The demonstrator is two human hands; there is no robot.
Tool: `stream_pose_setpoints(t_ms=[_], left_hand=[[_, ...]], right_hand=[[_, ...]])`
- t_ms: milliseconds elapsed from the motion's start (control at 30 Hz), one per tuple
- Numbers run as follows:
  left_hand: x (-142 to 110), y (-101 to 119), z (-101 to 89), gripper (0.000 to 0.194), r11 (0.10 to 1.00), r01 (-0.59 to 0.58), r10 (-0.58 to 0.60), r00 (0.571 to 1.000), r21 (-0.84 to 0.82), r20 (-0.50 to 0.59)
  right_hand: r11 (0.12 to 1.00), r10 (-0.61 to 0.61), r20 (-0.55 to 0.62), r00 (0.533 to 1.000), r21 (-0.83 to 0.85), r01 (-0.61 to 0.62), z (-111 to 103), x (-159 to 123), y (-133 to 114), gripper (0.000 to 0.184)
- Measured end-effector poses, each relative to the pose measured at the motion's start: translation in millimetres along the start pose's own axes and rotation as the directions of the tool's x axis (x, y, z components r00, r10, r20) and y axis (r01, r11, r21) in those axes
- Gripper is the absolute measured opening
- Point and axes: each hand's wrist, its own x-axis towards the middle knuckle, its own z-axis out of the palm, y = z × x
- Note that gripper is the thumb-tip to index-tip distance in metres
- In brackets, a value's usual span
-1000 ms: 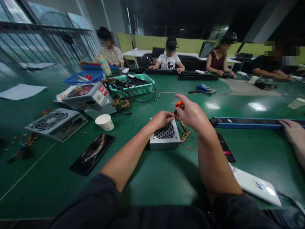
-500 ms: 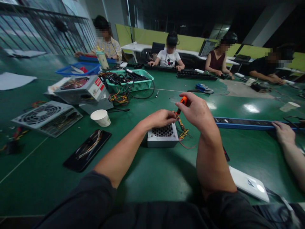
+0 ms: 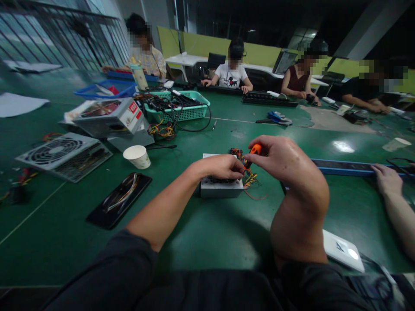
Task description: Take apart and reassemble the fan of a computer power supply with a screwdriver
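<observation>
While the right hand (image 3: 275,155) is half closed, with its fingers around an orange and black tool handle (image 3: 256,149), the left hand (image 3: 225,166) bends over a grey metal box (image 3: 221,191). Its fingers are nearly together; whether they pinch something, I cannot tell. The box lies on the shiny green table (image 3: 201,246), beside thin multicoloured wires (image 3: 251,178). A white paper cup (image 3: 138,157) stands to its left.

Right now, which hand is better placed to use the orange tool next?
Probably the right hand: it holds the orange tool. The left hand is over the metal box, close to the colored cables.
</observation>
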Motion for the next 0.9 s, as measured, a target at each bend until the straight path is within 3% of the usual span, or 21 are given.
stream_pose_setpoints(t_ms=[133,900], left_hand=[[-0.4,-0.9,0.3,0.02,0.999,-0.001,0.0,1.0,0.047,0.009],[-0.5,-4.5,2.7,0.017,0.999,0.012,-0.013,1.0,-0.044,-0.011]], right_hand=[[1.0,0.005,0.02,1.0,0.004,-0.005,0.4,0.2,-0.2,0.018],[1.0,-0.016,0.057,0.998,-0.004,0.016,-3.1,-2.5,-1.9,0.017]])
